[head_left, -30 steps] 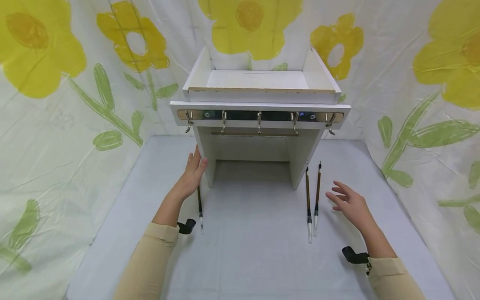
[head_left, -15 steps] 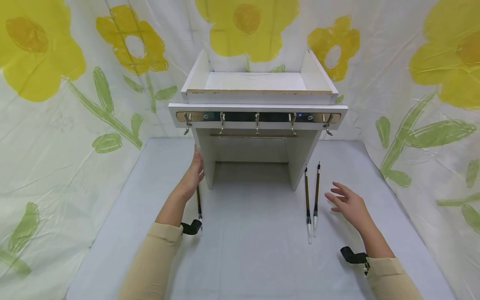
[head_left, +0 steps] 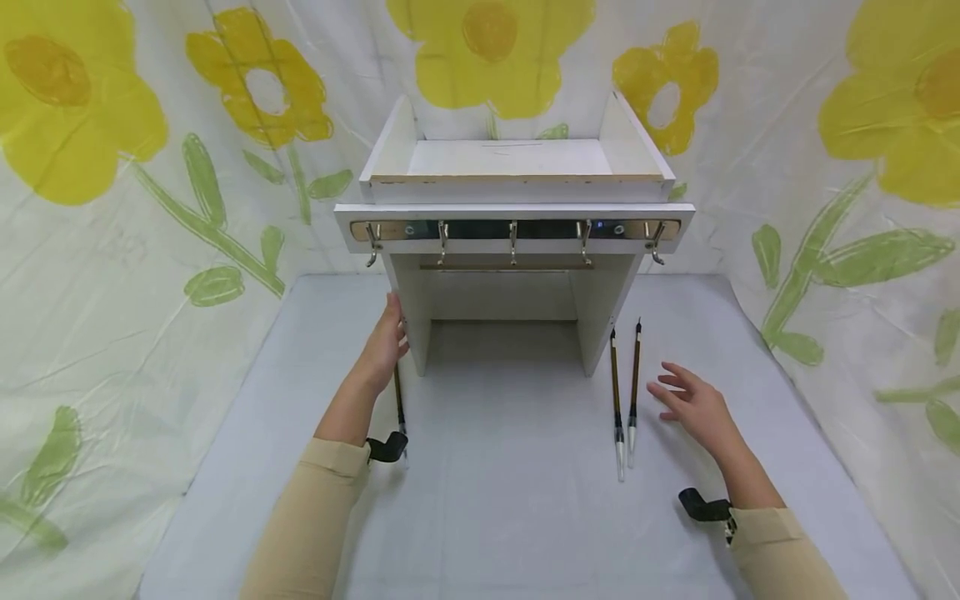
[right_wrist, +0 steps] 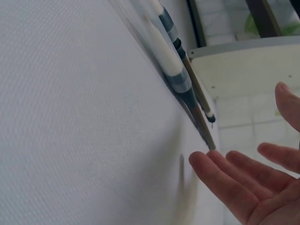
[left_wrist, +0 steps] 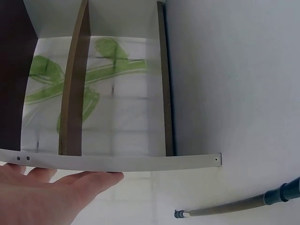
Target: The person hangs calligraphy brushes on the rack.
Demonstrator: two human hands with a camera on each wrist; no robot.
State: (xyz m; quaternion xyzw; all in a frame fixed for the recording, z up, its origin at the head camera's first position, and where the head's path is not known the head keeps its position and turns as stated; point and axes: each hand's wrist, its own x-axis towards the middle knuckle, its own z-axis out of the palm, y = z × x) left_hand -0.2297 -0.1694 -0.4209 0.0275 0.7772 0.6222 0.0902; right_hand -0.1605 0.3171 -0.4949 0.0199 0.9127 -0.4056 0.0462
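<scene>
- The left hand [head_left: 381, 346] presses against the outer face of the left side panel of the white shelf unit [head_left: 517, 192], its fingers extended along the board in the left wrist view.
- The shelf unit stands upright at the back middle of the surface [head_left: 510, 517], with a metal strip of five hooks [head_left: 513, 242] across its front.
- The right hand [head_left: 693, 408] is spread, fingers apart and holding nothing, above the surface to the right of two brushes.
- Of these, the inner brush [head_left: 617, 392] lies just beside the unit's right panel and the outer brush [head_left: 635, 383] lies near it, clear-capped ends toward the person.
- A third brush [head_left: 399, 400] lies left of the unit, partly hidden by the left hand.
- A flower-printed sheet [head_left: 780, 150] hangs behind.
</scene>
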